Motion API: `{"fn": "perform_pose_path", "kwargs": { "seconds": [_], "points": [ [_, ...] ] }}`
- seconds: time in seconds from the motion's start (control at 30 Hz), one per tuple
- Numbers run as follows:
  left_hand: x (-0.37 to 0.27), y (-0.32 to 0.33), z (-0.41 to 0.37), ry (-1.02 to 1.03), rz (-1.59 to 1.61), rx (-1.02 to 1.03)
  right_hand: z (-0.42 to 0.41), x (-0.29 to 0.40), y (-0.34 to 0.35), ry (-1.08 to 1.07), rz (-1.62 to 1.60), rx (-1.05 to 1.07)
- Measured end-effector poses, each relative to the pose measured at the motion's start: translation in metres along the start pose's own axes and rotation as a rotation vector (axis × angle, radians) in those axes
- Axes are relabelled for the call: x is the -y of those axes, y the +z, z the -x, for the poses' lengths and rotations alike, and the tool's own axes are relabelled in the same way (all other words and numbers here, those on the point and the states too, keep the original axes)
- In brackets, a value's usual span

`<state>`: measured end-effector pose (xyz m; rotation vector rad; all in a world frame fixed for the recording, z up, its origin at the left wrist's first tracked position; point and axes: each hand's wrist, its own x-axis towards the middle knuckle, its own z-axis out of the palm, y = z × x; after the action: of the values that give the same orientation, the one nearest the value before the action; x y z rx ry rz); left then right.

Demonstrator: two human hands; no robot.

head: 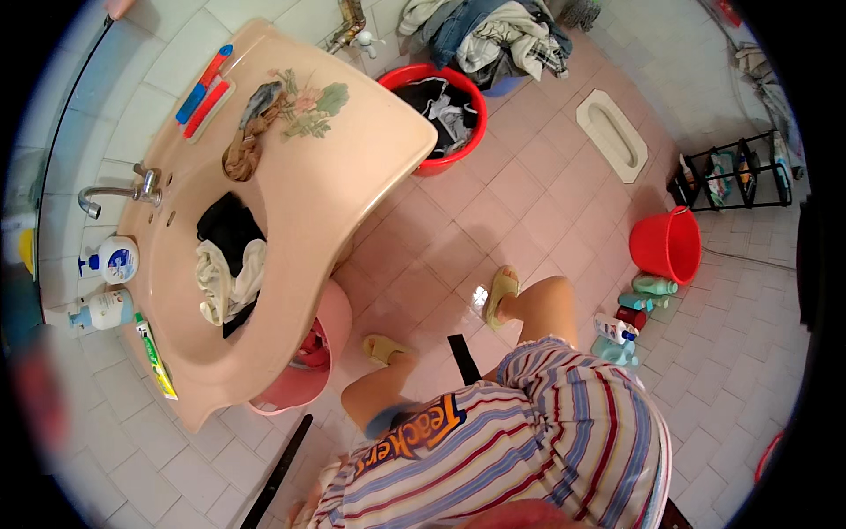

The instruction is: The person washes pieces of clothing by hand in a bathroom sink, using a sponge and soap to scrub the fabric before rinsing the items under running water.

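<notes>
At the bottom edge, part of what appears to be my left hand (309, 506) shows beside my striped shirt (496, 449); its fingers are mostly hidden. My right hand is out of view. To my left is a beige washbasin (291, 218) with a floral print. Black cloth (231, 225) and cream cloth (228, 278) lie crumpled in its bowl. Brown and grey stockings or socks (248, 142) rest in a hollow of the counter, near red and blue brushes (205, 99). The chrome faucet (142, 188) stands at the wall side.
A red basin (481, 132) of clothes and a laundry heap (496, 40) stand beyond the washbasin. A pink bucket (337, 317) sits beneath it. The squat toilet (611, 135), a red bucket (664, 244), several bottles (615, 327) and a black rack (733, 175) are to the right.
</notes>
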<state>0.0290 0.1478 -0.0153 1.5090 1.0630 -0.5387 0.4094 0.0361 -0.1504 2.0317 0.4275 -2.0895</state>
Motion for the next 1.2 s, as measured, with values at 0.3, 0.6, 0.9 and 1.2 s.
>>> {"fn": "perform_pose_path", "kwargs": {
  "seconds": [0.3, 0.6, 0.9, 1.2],
  "points": [
    [0.004, 0.0, 0.013, -0.072, 0.053, -0.028, -0.003, -0.002, -0.012, 0.018, 0.024, -0.003],
    [-0.011, 0.01, 0.009, -0.076, 0.075, -0.036, -0.006, -0.002, -0.023, 0.014, 0.054, 0.002],
    [-0.018, 0.017, -0.007, -0.049, 0.105, -0.033, -0.001, 0.005, -0.039, 0.012, 0.079, 0.011],
    [-0.025, 0.02, -0.008, -0.026, 0.127, -0.037, 0.005, 0.004, -0.038, 0.026, 0.125, -0.004]
  ]
}}
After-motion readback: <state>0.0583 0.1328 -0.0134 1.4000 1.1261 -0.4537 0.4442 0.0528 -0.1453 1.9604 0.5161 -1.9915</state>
